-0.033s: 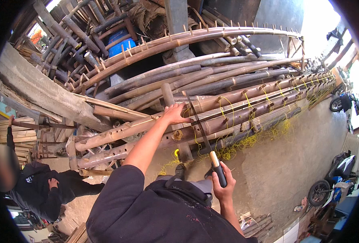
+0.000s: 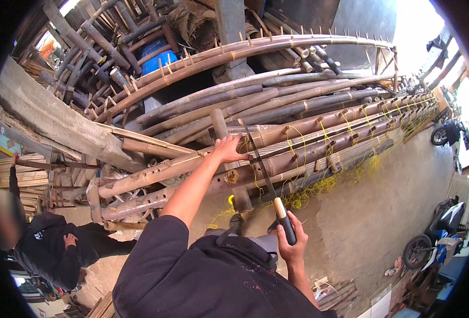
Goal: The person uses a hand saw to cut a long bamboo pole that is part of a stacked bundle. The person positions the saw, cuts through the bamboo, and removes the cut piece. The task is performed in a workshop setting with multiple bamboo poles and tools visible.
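In my right hand (image 2: 292, 241) is the black grip of a handsaw (image 2: 263, 168); its fingers are wrapped round it. The long, narrow blade points up and away, lying across two long bamboo poles of a frame. My left hand (image 2: 227, 149) grips the upper bamboo pole (image 2: 271, 137) just left of the blade, thumb stretched toward the saw. The lower bamboo pole (image 2: 282, 161) has pegs along it, and yellow string (image 2: 327, 143) is strung between the poles. Whether the teeth bite into the bamboo cannot be made out.
A tangle of yellow string (image 2: 345, 183) hangs beneath the frame. Stacked bamboo poles (image 2: 202, 103) and a curved pegged bamboo rack (image 2: 192, 63) stand behind. At left, a person (image 2: 49, 244) in black reaches toward wooden slats. Motorbikes (image 2: 430, 244) are parked at right.
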Tool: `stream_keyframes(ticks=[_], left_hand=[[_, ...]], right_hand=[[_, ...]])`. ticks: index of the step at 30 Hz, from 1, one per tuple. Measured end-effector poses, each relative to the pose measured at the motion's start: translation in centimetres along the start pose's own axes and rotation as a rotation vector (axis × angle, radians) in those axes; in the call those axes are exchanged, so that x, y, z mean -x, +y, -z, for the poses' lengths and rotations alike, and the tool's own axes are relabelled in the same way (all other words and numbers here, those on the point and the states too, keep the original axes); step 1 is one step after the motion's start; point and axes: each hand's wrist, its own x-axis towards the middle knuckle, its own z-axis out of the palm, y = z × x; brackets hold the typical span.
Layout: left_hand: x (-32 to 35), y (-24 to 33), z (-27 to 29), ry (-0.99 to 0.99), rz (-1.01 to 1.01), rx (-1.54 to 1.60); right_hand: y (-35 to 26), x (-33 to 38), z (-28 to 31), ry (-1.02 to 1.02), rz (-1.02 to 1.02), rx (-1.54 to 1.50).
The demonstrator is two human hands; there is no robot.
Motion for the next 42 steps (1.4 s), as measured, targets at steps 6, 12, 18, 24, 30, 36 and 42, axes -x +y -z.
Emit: stream_keyframes(ticks=[6, 12, 18, 24, 30, 36, 42], left_hand=[[-0.6, -0.4, -0.2, 0.094, -0.024, -0.042], [-0.8, -0.7, -0.7, 0.125, -0.054, -0.071], [-0.5, -0.2, 0.2, 0.058, -0.04, -0.044], [-0.2, 0.1, 0.0, 0.114, -0.05, -0.093], [-0.7, -0.9, -0.6, 0.142, -0.073, -0.097], [-0.8, -1.2, -0.8, 0.164, -0.098, -0.091], [-0.6, -1.0, -0.8, 0.155, -0.103, -0.064]], right_hand=[[-0.8, -0.6, -0.5, 0.024, 0.11, 0.068], [-1.4, -1.3, -1.4, -0.009, 0.091, 0.088], [-0.5, -0.3, -1.3, 0.0, 0.076, 0.077], [-1.5, -1.7, -2.5, -0.019, 0.061, 0.065], [0.1, -0.5, -1.2, 0.016, 0.064, 0.062], [-0.7, -1.0, -1.7, 0.018, 0.105, 0.063], [-0.8, -1.0, -1.2, -0.039, 0.05, 0.075]])
